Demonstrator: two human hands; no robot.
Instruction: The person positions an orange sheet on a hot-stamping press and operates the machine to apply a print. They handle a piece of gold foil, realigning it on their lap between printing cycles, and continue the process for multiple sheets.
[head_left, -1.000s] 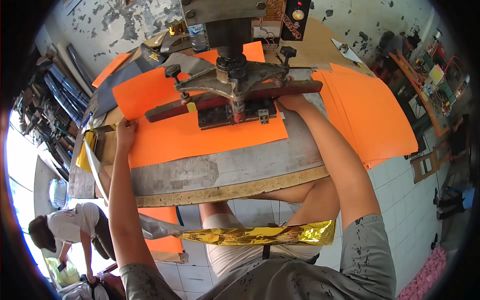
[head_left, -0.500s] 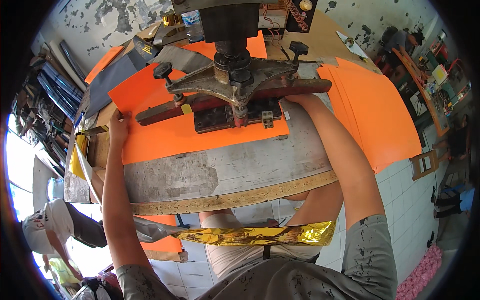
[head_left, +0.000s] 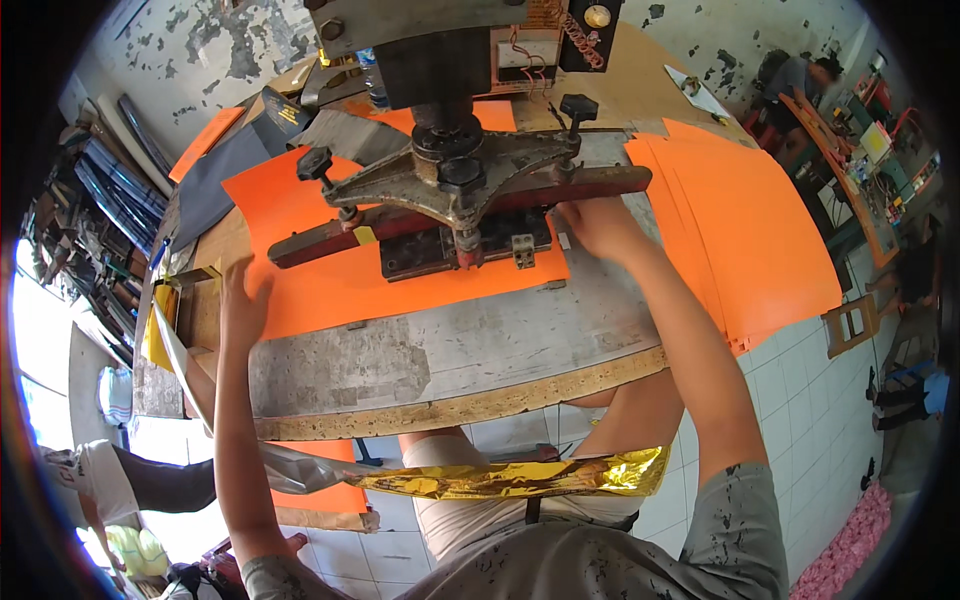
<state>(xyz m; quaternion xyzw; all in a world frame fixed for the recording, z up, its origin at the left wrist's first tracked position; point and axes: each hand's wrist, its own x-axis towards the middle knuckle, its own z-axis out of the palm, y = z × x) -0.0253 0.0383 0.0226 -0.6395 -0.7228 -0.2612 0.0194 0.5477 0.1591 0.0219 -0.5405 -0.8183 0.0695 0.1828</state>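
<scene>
A sheet of orange card (head_left: pixel 330 310) lies on the grey metal bed (head_left: pixel 480 345) of a press, partly covered by the press head (head_left: pixel 455 185) with its dark bar and plate. My left hand (head_left: pixel 242 305) is at the card's left edge, thumb and fingers apart, and grips nothing. At the right end of the plate, my right hand (head_left: pixel 603 230) bends in just under the bar, close to the card's right edge. Its fingertips are partly hidden by the press, so whether they hold the card cannot be made out.
A stack of orange sheets (head_left: pixel 750 240) lies to the right. Gold foil (head_left: pixel 520 478) stretches across my lap below the wooden bed edge (head_left: pixel 460 405). Dark grey sheets (head_left: pixel 215 190) lie at the back left. A person (head_left: pixel 800 90) sits at a far-right bench.
My left hand has moved slightly down and its fingers have opened off the card's edge. My right hand has drawn partly out from behind the bar. The view has shifted slightly.
</scene>
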